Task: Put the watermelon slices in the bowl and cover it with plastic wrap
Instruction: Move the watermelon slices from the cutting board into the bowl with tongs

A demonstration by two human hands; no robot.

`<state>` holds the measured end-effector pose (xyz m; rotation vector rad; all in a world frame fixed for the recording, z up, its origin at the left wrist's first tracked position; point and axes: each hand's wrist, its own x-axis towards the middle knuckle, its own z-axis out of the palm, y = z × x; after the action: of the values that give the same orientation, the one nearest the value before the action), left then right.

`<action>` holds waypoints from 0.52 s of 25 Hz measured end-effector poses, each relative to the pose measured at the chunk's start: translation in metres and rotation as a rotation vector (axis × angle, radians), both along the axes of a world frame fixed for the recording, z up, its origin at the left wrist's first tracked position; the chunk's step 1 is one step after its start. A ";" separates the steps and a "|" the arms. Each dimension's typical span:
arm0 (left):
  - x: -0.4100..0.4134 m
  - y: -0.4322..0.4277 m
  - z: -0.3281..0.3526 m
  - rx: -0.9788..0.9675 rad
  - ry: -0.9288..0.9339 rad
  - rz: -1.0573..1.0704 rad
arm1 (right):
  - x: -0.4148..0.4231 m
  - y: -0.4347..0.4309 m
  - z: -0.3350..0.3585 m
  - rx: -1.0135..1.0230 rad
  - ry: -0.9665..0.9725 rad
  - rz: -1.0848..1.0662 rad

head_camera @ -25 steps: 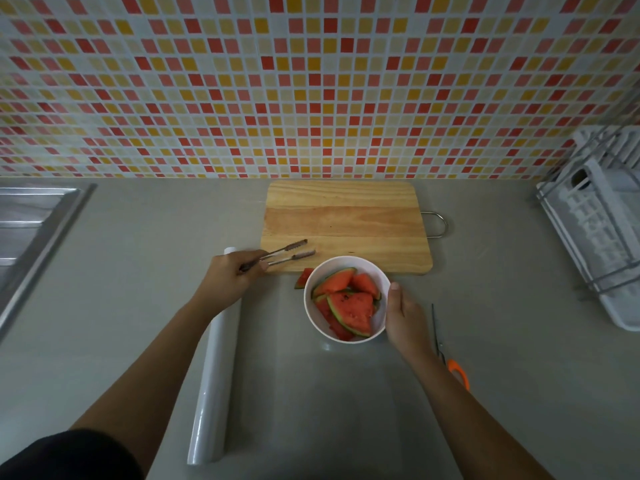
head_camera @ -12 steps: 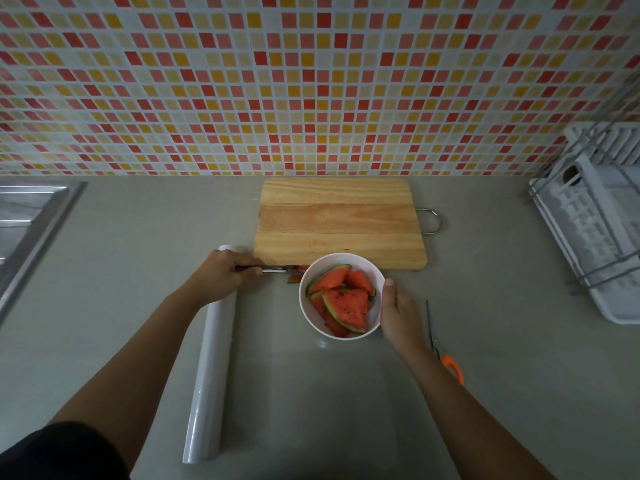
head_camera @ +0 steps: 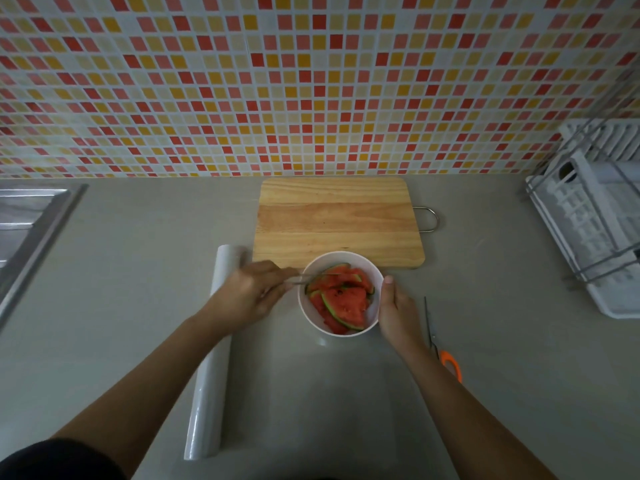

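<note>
Several watermelon slices [head_camera: 341,299] fill the white bowl [head_camera: 375,308] on the worktop [head_camera: 502,341]; left hand [head_camera: 251,296] grips metal tongs [head_camera: 306,277] over them, right hand [head_camera: 398,308] cups the bowl's side.

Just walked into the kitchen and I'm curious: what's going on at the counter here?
A person is loading watermelon slices into a white bowl. The left hand holds metal tongs that reach over the bowl's rim onto the slices, while the right hand steadies the bowl's side. The wooden cutting board behind is bare. The plastic wrap roll lies unused on the left, and the scissors on the right.
</note>
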<state>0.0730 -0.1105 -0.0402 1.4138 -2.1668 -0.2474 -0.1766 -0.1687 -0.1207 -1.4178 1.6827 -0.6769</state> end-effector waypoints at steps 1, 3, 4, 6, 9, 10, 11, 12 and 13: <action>-0.006 0.007 -0.003 -0.053 -0.076 -0.028 | 0.000 0.000 0.001 0.004 0.004 0.001; -0.008 0.015 -0.007 -0.107 -0.178 -0.050 | 0.001 0.001 0.002 0.007 0.002 -0.003; -0.008 0.019 -0.007 -0.101 -0.196 -0.059 | 0.001 0.001 0.003 0.006 0.002 -0.005; -0.007 0.024 -0.004 -0.053 -0.155 -0.056 | 0.000 0.001 0.002 -0.004 0.007 0.003; 0.001 0.014 0.007 0.007 0.077 0.135 | -0.001 0.000 -0.001 -0.035 0.025 0.019; 0.004 0.004 0.011 0.020 0.136 0.264 | -0.001 0.000 -0.001 -0.041 0.028 0.019; 0.008 -0.009 0.012 0.051 0.162 0.400 | -0.001 0.000 -0.002 -0.048 0.028 0.015; 0.010 -0.023 0.012 0.105 0.164 0.515 | 0.000 0.000 -0.003 -0.058 0.029 0.010; 0.010 -0.037 0.009 0.172 0.167 0.589 | 0.000 -0.001 -0.004 -0.067 0.031 0.004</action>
<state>0.0835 -0.1475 -0.0310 1.9769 -1.5413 -0.3192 -0.1767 -0.1694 -0.1243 -1.4852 1.6945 -0.7181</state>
